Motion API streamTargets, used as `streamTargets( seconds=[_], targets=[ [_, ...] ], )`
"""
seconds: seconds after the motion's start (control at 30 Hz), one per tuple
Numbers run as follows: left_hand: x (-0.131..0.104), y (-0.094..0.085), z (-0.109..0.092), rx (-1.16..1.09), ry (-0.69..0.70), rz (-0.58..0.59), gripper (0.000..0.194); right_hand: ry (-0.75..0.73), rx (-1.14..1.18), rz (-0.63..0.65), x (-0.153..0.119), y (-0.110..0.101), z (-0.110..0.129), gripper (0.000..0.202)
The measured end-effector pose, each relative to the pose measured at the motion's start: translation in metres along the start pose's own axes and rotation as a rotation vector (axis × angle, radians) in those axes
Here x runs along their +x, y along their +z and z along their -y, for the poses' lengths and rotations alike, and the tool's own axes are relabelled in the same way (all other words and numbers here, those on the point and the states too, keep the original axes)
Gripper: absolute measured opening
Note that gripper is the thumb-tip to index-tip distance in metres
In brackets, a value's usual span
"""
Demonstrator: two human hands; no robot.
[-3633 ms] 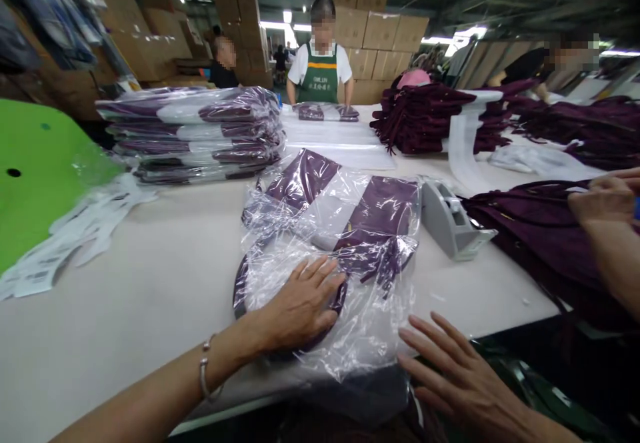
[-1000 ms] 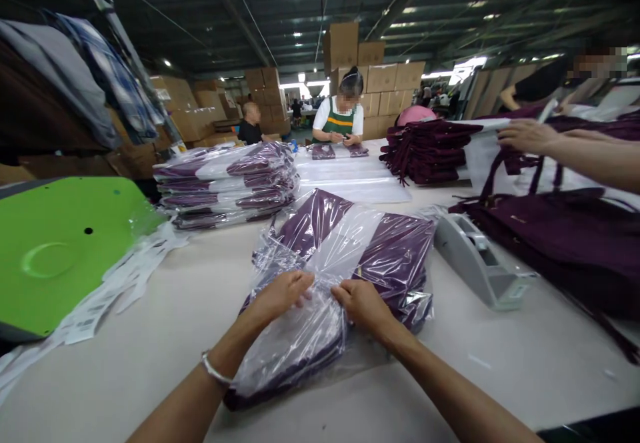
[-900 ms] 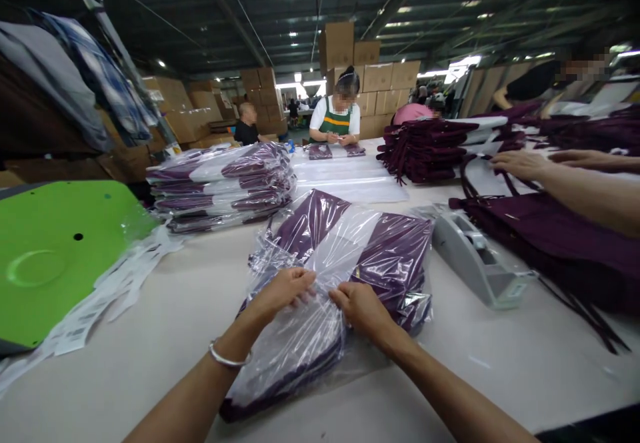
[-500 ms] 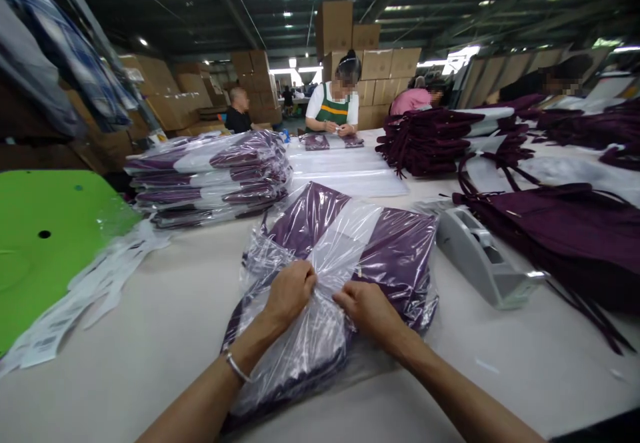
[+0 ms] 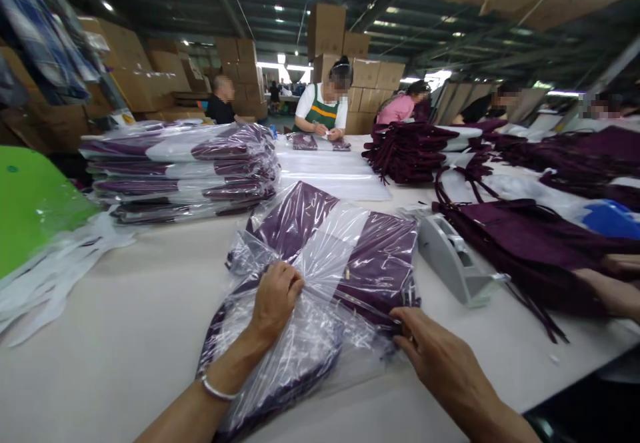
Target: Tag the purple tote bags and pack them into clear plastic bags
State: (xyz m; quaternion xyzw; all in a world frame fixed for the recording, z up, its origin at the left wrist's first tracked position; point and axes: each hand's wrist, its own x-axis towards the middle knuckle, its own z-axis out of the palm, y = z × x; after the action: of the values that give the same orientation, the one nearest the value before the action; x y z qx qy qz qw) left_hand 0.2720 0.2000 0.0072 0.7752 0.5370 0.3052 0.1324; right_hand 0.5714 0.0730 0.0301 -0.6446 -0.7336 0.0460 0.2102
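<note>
A dark purple bag (image 5: pixel 383 246) lies on the table in front of me, inside a clear plastic bag (image 5: pixel 305 336), with a white strip (image 5: pixel 340 243) across its upper part. My left hand (image 5: pixel 277 299), a bangle on its wrist, has curled fingers closed on the gathered plastic near the middle. At the lower right edge, my right hand (image 5: pixel 435 349) pinches the plastic between thumb and fingers. Beside the package stands a grey tape dispenser (image 5: pixel 450 256).
Wrapped purple bags (image 5: pixel 180 169) are stacked at the back left. Unwrapped bags (image 5: pixel 410 153) are piled at the back right; another bag (image 5: pixel 520 236) lies nearer, beside a co-worker's arm (image 5: pixel 610 293). White label strips (image 5: pixel 65 269) lie left. A person in a green apron (image 5: pixel 323 109) works opposite.
My right hand has moved right and down, away from my left hand, to the package's right edge. My left hand stays on the gathered plastic. A co-worker's arms have appeared at the right.
</note>
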Motion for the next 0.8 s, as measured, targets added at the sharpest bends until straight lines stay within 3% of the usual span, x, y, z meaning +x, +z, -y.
streamTargets(
  seconds=[0.1,0.2,0.3,0.4,0.5,0.67,0.8],
  targets=[
    [-0.001,0.002,0.004,0.131,0.058,-0.08,0.017,0.179,0.023,-0.08,-0.004,-0.042,-0.033,0.025],
    [0.001,0.008,0.014,0.119,0.066,-0.091,0.019,0.392,0.032,-0.259,0.002,-0.087,-0.076,0.03],
    [0.004,0.013,0.023,0.103,0.031,-0.056,0.021,0.583,0.144,-0.358,0.013,-0.11,-0.121,0.033],
    [0.005,0.013,0.027,0.102,0.004,-0.028,0.023,0.714,0.465,-0.291,0.029,-0.108,-0.154,0.036],
    [0.005,0.011,0.025,0.102,-0.013,-0.017,0.024,0.736,0.65,-0.23,0.047,-0.096,-0.17,0.041],
    [0.006,0.007,0.02,0.092,-0.033,-0.003,0.025,0.747,0.727,-0.269,0.071,-0.093,-0.171,0.032],
    [0.005,0.006,0.017,0.092,-0.038,-0.008,0.026,0.708,0.751,-0.428,0.064,-0.104,-0.163,0.027]
  ],
)
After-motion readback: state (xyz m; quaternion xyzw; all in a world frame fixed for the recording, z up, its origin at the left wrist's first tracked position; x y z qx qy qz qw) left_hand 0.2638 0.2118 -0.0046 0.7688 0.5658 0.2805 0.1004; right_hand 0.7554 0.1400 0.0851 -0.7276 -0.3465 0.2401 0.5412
